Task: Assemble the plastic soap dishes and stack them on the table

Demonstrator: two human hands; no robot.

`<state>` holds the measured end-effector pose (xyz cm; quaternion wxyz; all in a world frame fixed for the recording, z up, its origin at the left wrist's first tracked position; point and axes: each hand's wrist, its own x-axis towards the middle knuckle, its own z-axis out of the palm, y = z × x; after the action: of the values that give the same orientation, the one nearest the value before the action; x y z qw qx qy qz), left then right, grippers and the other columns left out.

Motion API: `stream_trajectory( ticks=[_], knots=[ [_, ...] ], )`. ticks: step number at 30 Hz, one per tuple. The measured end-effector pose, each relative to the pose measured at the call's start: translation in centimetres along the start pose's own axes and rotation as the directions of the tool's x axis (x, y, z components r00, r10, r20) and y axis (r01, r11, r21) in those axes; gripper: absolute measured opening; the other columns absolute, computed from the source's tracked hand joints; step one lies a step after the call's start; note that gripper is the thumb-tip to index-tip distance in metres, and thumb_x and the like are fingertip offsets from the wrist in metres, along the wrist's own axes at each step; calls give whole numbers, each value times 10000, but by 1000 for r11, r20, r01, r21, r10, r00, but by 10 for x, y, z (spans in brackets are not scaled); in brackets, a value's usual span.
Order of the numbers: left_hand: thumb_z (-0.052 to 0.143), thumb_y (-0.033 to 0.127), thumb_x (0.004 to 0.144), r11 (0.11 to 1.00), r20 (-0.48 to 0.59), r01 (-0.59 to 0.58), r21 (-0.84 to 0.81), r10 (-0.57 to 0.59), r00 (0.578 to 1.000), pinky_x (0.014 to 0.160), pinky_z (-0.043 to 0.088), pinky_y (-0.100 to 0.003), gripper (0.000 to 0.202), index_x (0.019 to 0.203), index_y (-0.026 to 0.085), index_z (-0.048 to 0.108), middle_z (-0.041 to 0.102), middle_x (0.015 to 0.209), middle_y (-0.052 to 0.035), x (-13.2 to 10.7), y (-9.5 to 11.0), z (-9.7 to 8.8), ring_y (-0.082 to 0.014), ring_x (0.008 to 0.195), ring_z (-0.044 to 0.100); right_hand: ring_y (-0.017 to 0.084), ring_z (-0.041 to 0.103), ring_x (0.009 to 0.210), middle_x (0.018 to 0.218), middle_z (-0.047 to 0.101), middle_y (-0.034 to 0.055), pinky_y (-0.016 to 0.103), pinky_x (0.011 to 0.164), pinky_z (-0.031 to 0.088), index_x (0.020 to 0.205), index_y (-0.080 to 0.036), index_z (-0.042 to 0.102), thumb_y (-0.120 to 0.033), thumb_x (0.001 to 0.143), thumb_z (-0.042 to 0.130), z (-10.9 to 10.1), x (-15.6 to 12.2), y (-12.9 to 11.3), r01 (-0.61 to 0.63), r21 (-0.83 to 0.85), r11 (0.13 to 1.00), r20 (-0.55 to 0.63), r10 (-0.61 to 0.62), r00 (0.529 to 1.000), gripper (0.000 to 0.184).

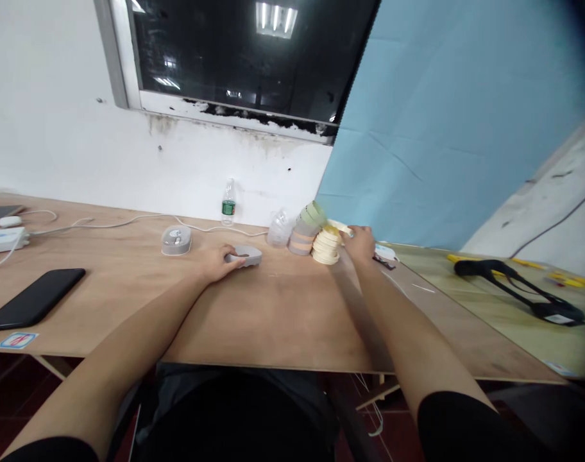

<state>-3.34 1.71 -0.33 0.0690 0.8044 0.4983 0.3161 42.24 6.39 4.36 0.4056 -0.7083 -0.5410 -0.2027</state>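
My left hand (220,263) grips the near left edge of a shallow grey oval container (247,256) on the table, thumb and fingers closed on its rim. My right hand (361,242) is at the top of a leaning stack of cream rings (326,247). Its fingers are closed on a cream ring (340,227), partly hidden by the hand. Left of that stack stands a tilted stack of clear and greenish cups (302,237). A clear crumpled plastic cup (279,230) is beside them.
A round grey container (176,241) and a green-labelled bottle (228,204) are toward the wall. At left lie a black phone (35,298), a white power strip (4,240) and cables. A black strapped item (518,292) lies on the right-hand table.
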Motion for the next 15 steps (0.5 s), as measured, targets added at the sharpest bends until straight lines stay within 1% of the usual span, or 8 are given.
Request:
stream_trajectory(
  ticks=[5, 8, 11, 15],
  knots=[
    [451, 705, 809, 999, -1, -19, 26, 19, 1000, 928, 454, -364, 575, 1054, 236, 676, 671, 1118, -52, 0, 0, 0, -251, 992, 624, 261, 548, 1001, 1119, 558, 137, 389, 915, 428, 1135, -151, 663, -467, 760, 618, 8, -3, -6, 78, 19, 997, 79, -79, 994, 493],
    [456, 700, 809, 999, 6, -39, 16, 39, 999, 918, 461, -357, 574, 1050, 229, 678, 675, 1105, -53, 0, 1, -1, -247, 981, 626, 252, 554, 1008, 1124, 556, 126, 384, 941, 420, 1138, -154, 666, -461, 774, 595, 11, -7, -8, 114, 43, 993, 130, -119, 984, 481],
    [460, 700, 805, 999, 13, -35, 12, 35, 999, 901, 468, -353, 574, 1041, 225, 680, 679, 1091, -57, -1, 2, -3, -250, 976, 628, 245, 557, 1007, 1107, 563, 122, 382, 959, 411, 1114, -147, 675, -451, 800, 561, 12, -9, -10, 134, 69, 988, 135, -143, 981, 452],
    [461, 698, 805, 999, 16, -37, 16, 37, 999, 903, 468, -356, 569, 1040, 228, 681, 675, 1100, -61, -1, 3, -3, -256, 980, 626, 236, 550, 1016, 1102, 562, 122, 383, 966, 403, 1087, -141, 680, -461, 815, 539, 13, -11, -13, 118, 99, 988, 105, -129, 986, 443]
  ],
)
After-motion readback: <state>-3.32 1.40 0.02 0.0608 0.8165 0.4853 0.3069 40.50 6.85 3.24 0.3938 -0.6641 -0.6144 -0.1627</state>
